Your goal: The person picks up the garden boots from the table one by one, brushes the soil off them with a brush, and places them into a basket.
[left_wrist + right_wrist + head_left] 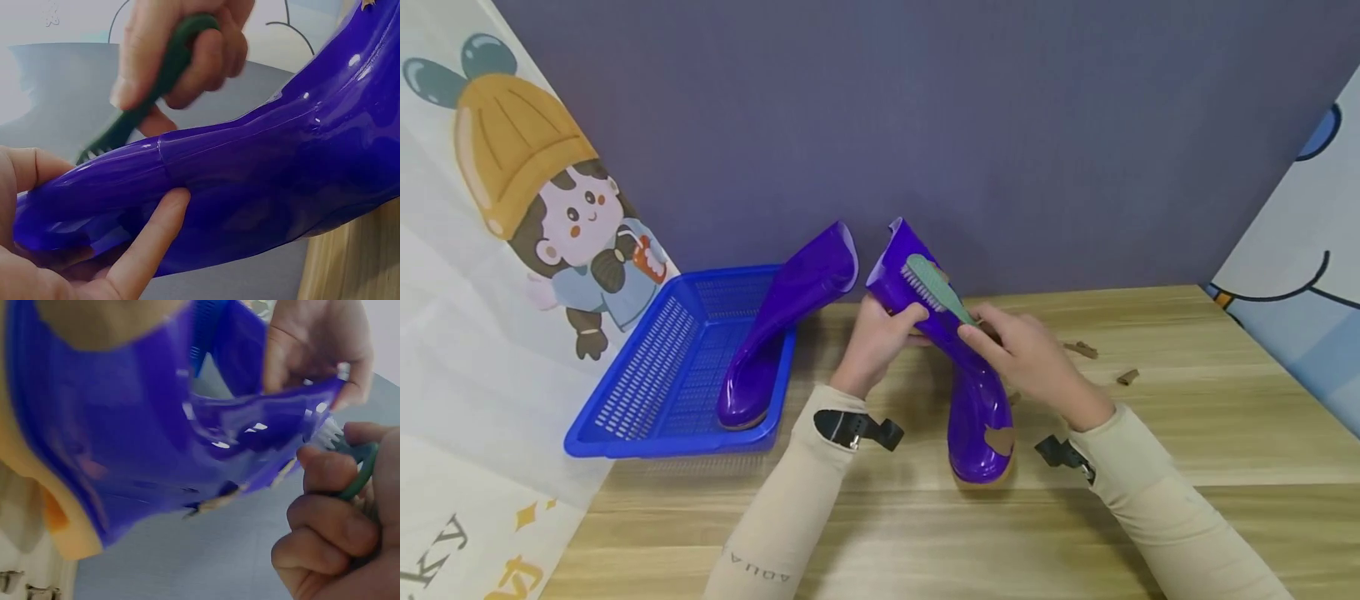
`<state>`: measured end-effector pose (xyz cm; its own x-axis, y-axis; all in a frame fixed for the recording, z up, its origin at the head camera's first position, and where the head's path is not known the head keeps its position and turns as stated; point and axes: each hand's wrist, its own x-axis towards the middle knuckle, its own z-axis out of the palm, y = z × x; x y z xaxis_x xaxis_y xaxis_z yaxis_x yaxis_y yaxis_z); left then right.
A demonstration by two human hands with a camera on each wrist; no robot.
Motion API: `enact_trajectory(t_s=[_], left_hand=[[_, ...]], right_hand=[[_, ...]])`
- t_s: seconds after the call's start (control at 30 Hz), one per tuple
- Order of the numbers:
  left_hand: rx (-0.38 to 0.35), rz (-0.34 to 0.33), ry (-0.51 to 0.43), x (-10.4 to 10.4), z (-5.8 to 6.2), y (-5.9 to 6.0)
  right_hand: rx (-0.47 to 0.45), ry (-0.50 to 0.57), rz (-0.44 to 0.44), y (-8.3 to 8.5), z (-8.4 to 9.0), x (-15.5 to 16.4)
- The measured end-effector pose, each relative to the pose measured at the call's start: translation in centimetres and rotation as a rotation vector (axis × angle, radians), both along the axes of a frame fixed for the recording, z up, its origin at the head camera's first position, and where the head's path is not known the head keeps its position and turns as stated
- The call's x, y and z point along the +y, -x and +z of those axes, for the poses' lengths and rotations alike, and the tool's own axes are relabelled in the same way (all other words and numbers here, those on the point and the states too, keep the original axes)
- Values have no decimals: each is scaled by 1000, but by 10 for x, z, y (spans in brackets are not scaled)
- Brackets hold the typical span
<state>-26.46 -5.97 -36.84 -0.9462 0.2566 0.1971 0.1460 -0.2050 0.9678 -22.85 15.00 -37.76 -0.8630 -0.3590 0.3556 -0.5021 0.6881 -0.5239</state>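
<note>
A shiny purple rain boot (979, 400) leans on the table, its shaft tilted up to the left. My left hand (874, 343) grips the shaft near its top, thumb on the near side. In my right hand (1033, 354) is a green scrub brush (934, 283), its pale bristles against the upper shaft. The right wrist view shows the fingers curled round the brush's handle (362, 472). A brown patch (1000, 440) sticks to the boot's toe, and brown bits (219, 501) cling along the shaft's side in the right wrist view.
To the left stands a blue plastic basket (677, 367) with a second purple boot (790, 292) leaning over its right rim. Brown flakes (1127, 377) lie on the wooden table (1187, 433) at the right. A grey panel (1000, 150) rises behind.
</note>
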Motion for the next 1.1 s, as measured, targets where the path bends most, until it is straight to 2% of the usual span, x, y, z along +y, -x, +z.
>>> enact_trajectory(t_s=[0.1,0.33,0.73,1.1], left_hand=[[15,-20,-9,0,0,-1],[-20,32,27,0,1,-4],[-14,44,49,1,0,-4],[-15,40,52,3,-1,-4]], right_hand=[[13,-30,-39,1,-5,-1],[-42,-45,-107,1,-7,4],[-107,-87,-189,-1,-5,5],[-136,-119,-218,-3,-3,9]])
